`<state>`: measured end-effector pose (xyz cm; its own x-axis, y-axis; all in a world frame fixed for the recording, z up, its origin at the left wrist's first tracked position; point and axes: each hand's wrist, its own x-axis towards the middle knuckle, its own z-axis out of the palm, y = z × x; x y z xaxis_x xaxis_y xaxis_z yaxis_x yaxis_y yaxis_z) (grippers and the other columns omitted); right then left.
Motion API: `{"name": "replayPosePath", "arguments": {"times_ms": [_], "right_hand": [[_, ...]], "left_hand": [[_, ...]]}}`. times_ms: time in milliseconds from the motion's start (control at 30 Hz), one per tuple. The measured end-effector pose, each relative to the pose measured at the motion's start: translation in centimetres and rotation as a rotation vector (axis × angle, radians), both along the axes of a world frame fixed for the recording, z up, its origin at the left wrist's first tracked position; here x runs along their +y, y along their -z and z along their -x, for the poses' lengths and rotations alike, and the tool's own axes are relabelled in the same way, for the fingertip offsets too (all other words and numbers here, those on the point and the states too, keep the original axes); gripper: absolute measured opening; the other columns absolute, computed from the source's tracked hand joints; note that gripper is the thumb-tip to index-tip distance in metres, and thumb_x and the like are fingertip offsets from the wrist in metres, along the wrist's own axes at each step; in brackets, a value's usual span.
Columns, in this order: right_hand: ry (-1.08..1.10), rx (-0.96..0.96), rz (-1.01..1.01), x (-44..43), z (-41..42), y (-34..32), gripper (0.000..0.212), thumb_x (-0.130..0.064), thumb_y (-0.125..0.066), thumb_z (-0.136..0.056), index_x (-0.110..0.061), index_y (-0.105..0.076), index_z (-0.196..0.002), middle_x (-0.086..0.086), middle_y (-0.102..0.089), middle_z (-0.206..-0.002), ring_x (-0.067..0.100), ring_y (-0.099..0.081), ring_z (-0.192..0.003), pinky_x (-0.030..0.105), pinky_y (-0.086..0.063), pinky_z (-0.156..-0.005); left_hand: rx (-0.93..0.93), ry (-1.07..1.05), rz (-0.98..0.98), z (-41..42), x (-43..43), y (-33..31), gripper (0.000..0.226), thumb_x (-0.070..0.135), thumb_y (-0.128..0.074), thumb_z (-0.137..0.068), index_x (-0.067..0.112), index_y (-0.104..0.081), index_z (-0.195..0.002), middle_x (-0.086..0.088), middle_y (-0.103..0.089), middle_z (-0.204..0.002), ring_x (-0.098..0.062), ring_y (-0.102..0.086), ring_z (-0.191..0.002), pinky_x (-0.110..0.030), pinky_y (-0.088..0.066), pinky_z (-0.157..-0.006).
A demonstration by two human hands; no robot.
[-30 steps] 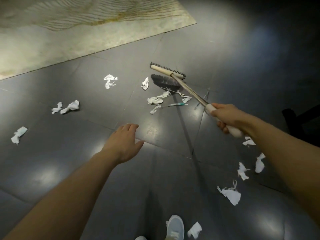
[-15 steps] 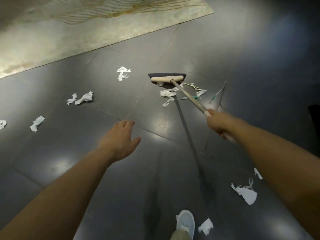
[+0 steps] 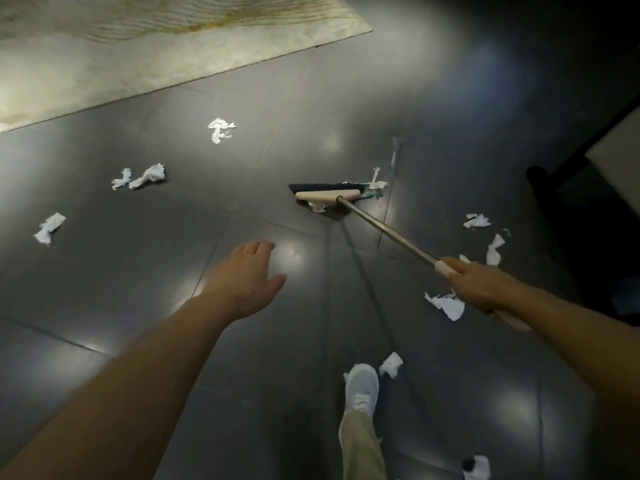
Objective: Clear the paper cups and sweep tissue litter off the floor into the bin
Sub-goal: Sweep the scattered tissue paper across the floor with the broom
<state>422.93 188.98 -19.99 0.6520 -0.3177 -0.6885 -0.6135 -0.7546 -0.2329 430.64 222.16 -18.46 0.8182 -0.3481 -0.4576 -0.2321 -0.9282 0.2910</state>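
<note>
the right hand [image 3: 479, 287] is curled tight round the pale grip of the broom [image 3: 388, 231], its thin metal shaft running to a cream wooden head [image 3: 327, 195] with dark bristles on the glossy dark tiled floor [image 3: 138, 271]. crumpled white tissue scraps [image 3: 317, 206] touch the head, well ahead of that hand; loose scraps [image 3: 149, 174] lie left of the head. the left hand [image 3: 246, 280] hangs empty, fingers relaxed, nearer than the head. a pale ribbed rug [image 3: 104, 64] lies beyond the head.
</note>
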Motion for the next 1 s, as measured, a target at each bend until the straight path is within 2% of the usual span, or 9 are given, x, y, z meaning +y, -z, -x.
{"name": "replayPosePath", "arguments": {"times_ms": [33, 100, 167, 200, 400, 533, 700, 867, 1000], "right_hand": [[0.007, -0.029, 0.000, -0.3, 1.4, -1.0, 0.033, -0.043, -0.029, -0.101, -0.047, -0.043, -0.131, 0.013, -0.049, -0.137, 0.025, -0.054, -0.094, 0.028, -0.045, -0.073], [0.067, -0.091, -0.023, -1.0, 3.7, -2.5, 0.035, -0.044, -0.035, -0.100, -0.046, -0.046, -0.133, 0.007, -0.063, -0.104, 0.019, -0.054, -0.064, 0.021, -0.044, -0.050], [0.087, -0.139, -0.024, -1.1, 5.6, -3.1, 0.036, -0.043, -0.038, -0.099, -0.043, -0.049, -0.133, -0.003, -0.057, -0.072, 0.017, -0.053, -0.050, 0.021, -0.041, -0.041], [0.093, -0.161, -0.032, -1.0, 6.4, -3.2, 0.036, -0.044, -0.039, -0.099, -0.041, -0.050, -0.133, -0.005, -0.053, -0.067, 0.017, -0.052, -0.048, 0.022, -0.041, -0.041], [0.310, -0.322, -0.211, -1.1, 5.7, -0.4, 0.029, -0.046, -0.046, -0.096, -0.039, -0.060, -0.121, 0.001, -0.053, -0.061, 0.018, -0.045, -0.043, 0.023, -0.038, -0.038], [0.520, -0.361, -0.318, -3.7, 1.0, 2.1, 0.042, -0.053, -0.049, -0.092, -0.038, -0.055, -0.131, 0.004, -0.050, -0.064, 0.016, -0.042, -0.046, 0.020, -0.033, -0.040], [0.579, -0.433, -0.296, -8.0, -5.8, 3.5, 0.030, -0.038, -0.046, -0.097, -0.028, -0.062, -0.121, 0.008, -0.046, -0.059, 0.019, -0.039, -0.044, 0.019, -0.033, -0.038], [0.610, -0.375, -0.257, -11.6, -10.7, 5.5, 0.027, -0.031, -0.044, -0.100, -0.023, -0.060, -0.120, 0.013, -0.049, -0.070, 0.020, -0.041, -0.050, 0.024, -0.037, -0.044], [0.510, -0.211, -0.246, -12.2, -12.8, 7.2, 0.024, -0.016, -0.041, -0.100, -0.012, -0.052, -0.121, 0.014, -0.046, -0.072, 0.019, -0.042, -0.052, 0.023, -0.038, -0.041]], "left_hand": [[-0.003, 0.005, 0.008, 0.8, -0.1, -0.5, 0.064, 0.039, -0.048, -0.095, 0.014, -0.022, -0.148, -0.005, -0.026, -0.153, -0.022, -0.023, -0.141, -0.036, -0.024, -0.113], [-0.019, 0.015, 0.021, 1.7, -0.5, -1.4, 0.063, 0.039, -0.048, -0.095, 0.013, -0.023, -0.147, -0.006, -0.027, -0.153, -0.023, -0.024, -0.141, -0.035, -0.024, -0.112], [-0.033, 0.024, 0.030, 2.2, -1.2, -2.0, 0.063, 0.038, -0.048, -0.095, 0.013, -0.024, -0.147, -0.006, -0.028, -0.152, -0.023, -0.025, -0.140, -0.035, -0.024, -0.111], [-0.033, 0.026, 0.033, 2.4, -1.6, -2.2, 0.062, 0.038, -0.048, -0.095, 0.013, -0.024, -0.147, -0.007, -0.028, -0.152, -0.024, -0.025, -0.140, -0.035, -0.024, -0.111], [-0.040, 0.045, 0.016, 2.6, -3.7, -1.4, 0.062, 0.039, -0.048, -0.094, 0.012, -0.026, -0.146, -0.006, -0.030, -0.151, -0.023, -0.025, -0.140, -0.034, -0.023, -0.111], [-0.023, 0.024, -0.018, 1.2, -5.0, -0.3, 0.063, 0.040, -0.049, -0.094, 0.013, -0.026, -0.146, -0.005, -0.031, -0.151, -0.022, -0.027, -0.139, -0.036, -0.026, -0.112], [-0.020, -0.007, -0.041, -1.9, -7.7, 0.6, 0.063, 0.040, -0.049, -0.094, 0.015, -0.025, -0.146, -0.004, -0.031, -0.151, -0.021, -0.028, -0.139, -0.035, -0.027, -0.111], [-0.002, -0.031, -0.058, -3.9, -8.7, 2.3, 0.062, 0.040, -0.047, -0.095, 0.016, -0.024, -0.147, -0.003, -0.029, -0.152, -0.020, -0.026, -0.139, -0.033, -0.025, -0.112], [0.026, -0.029, -0.076, -4.2, -8.0, 3.5, 0.063, 0.041, -0.047, -0.095, 0.016, -0.023, -0.147, -0.002, -0.028, -0.152, -0.018, -0.025, -0.140, -0.033, -0.025, -0.113]]}}
